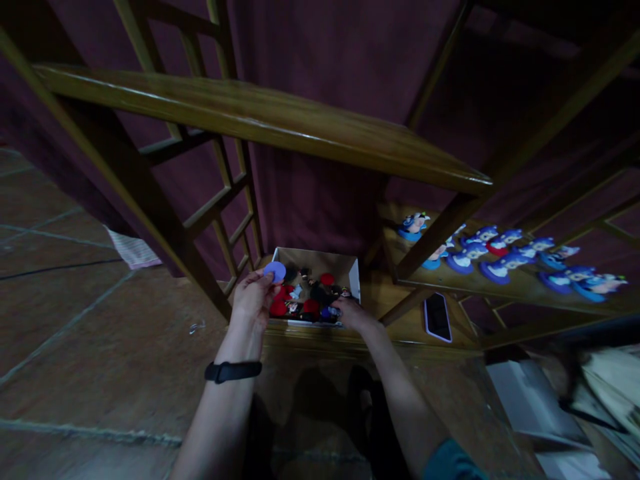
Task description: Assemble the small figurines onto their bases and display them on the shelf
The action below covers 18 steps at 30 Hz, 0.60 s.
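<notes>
My left hand point(253, 299), with a black band on its wrist, is at the left side of an open cardboard box point(354, 277). Its fingers are closed on a figurine whose round purple base point(275, 271) faces up; the rest of the figurine is hidden by the hand. My right hand point(353, 313) reaches over the box's front right corner, fingers drawn together beside a blue-purple piece point(329, 312). Whatever is between those fingers is too small and dark to make out. Inside the box lie several jumbled figurines, with red bases point(311, 307) and black parts.
Several small figurines on purple and blue bases point(503, 268) stand on a wooden shelf to the right. Below it lies a phone point(438, 317). A wooden shelf board point(270, 123) crosses above the box. White boxes point(535, 400) sit on the floor at right.
</notes>
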Tool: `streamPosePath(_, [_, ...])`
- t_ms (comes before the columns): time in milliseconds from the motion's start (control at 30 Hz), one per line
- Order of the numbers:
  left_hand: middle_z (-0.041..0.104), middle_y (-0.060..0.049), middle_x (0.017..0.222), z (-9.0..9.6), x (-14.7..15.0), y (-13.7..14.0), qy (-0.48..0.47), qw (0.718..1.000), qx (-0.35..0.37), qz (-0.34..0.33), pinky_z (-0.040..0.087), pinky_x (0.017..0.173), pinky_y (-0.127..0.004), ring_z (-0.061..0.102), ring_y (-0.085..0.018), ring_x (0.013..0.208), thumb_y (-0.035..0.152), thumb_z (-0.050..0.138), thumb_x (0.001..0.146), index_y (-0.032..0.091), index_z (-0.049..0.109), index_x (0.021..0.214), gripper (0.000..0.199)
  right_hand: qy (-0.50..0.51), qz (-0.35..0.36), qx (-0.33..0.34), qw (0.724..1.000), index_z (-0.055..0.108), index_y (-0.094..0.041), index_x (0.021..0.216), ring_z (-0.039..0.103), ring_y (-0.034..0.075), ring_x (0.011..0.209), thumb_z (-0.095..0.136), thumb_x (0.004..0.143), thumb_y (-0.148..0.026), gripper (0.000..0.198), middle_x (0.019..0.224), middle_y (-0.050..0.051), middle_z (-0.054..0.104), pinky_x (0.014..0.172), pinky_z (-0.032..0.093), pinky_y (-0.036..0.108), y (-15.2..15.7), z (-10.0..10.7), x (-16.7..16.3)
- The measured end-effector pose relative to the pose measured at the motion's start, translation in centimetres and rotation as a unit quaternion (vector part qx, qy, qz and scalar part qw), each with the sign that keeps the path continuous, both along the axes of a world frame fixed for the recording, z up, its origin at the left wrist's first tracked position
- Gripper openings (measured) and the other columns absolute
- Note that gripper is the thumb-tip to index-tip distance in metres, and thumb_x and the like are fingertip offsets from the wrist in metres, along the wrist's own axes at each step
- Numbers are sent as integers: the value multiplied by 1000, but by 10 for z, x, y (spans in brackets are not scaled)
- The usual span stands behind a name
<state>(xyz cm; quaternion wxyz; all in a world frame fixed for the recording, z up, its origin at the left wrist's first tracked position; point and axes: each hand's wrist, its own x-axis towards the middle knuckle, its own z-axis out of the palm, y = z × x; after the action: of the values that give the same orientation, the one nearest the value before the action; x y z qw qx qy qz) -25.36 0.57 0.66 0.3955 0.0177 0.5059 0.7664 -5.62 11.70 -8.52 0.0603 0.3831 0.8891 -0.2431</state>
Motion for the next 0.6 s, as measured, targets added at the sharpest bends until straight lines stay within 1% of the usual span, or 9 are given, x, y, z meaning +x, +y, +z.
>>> streamPosePath(100, [64, -5, 62, 0, -3, -1, -11, 1000, -5, -5, 47, 44, -16, 60, -11, 50, -2, 52, 69, 10, 63, 76, 17, -5, -8, 7, 1000, 64, -21, 99, 53, 17, 103, 58, 73, -13, 28, 107, 5, 61, 84, 38, 24, 2, -1, -2])
streamPosePath(200, [64, -6, 64, -1, -6, -1, -21, 1000, -6, -4, 48, 45, -17, 62, -12, 51, -3, 53, 69, 10, 62, 76, 18, -5, -9, 14, 1000, 64, -19, 95, 53, 18, 103, 58, 74, -18, 21, 105, 7, 62, 84, 38, 26, 1, 3, -4])
streamPosePath(300, [65, -6, 65, -3, -7, 0, -36, 999, -5, -1, 48, 48, -18, 62, -12, 53, -5, 54, 67, 10, 62, 76, 19, -3, -15, 17, 1000, 64, -19, 95, 53, 18, 103, 55, 77, -18, 21, 106, 7, 62, 84, 38, 26, -2, 9, -4])
streamPosePath(433, [65, -6, 65, -4, -7, 0, -18, 1000, 0, -6, 50, 50, -19, 63, -13, 56, -4, 51, 68, 11, 62, 77, 21, -4, -25, 29, 999, 64, -19, 95, 55, 18, 101, 51, 79, -18, 20, 105, 7, 62, 83, 38, 26, -6, 17, -2])
streamPosePath(600, [65, -5, 68, -4, -10, -3, -24, 999, 13, 21, 49, 50, -18, 62, -12, 57, -3, 52, 68, 12, 62, 78, 20, 1, -57, 54, 997, 62, -21, 99, 55, 18, 101, 50, 81, -24, 22, 108, 7, 62, 82, 38, 25, -5, 21, 0])
